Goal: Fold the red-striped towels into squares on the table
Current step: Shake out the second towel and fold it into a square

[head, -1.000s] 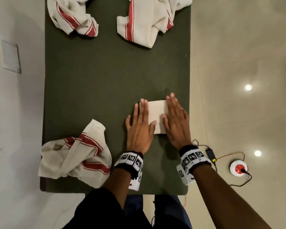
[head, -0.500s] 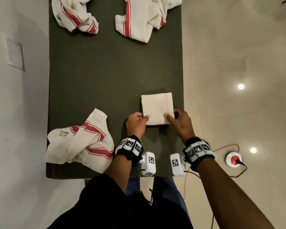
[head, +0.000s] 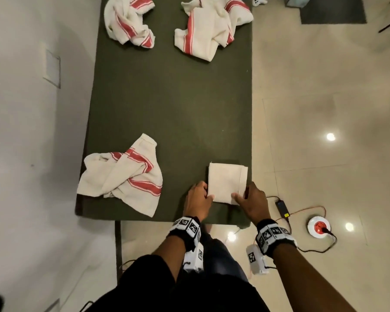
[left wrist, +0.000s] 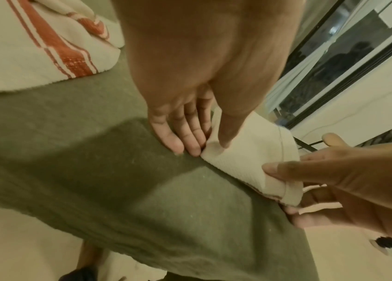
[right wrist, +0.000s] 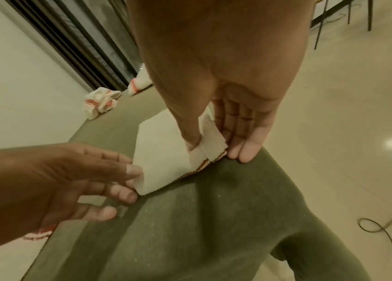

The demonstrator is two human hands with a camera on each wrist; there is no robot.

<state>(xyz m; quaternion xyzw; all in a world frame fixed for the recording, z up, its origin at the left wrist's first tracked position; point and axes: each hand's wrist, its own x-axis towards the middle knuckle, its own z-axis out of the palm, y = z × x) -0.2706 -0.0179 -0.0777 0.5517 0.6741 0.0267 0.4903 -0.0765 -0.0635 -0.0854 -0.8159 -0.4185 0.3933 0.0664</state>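
A cream towel folded into a small square (head: 226, 182) lies at the near right corner of the dark green table (head: 167, 97). My left hand (head: 206, 192) pinches its near left corner, thumb on top and fingers at the edge. My right hand (head: 239, 195) pinches the near right corner the same way. In the left wrist view the folded towel (left wrist: 245, 152) sits between my left hand (left wrist: 208, 147) and right hand (left wrist: 283, 190). The right wrist view shows a red stripe at the folded towel's (right wrist: 166, 152) lower edge, under my right hand (right wrist: 216, 150).
Three crumpled red-striped towels lie on the table: one near left (head: 122, 174), one far left (head: 130, 20), one far right (head: 212, 25). The table's right edge runs just beside the folded towel. On the floor at the right are a red-and-white socket (head: 319, 227) and cables.
Both hands went from pressing flat on the folded towel to pinching its near corners. The towel has slid toward the table's near right corner.
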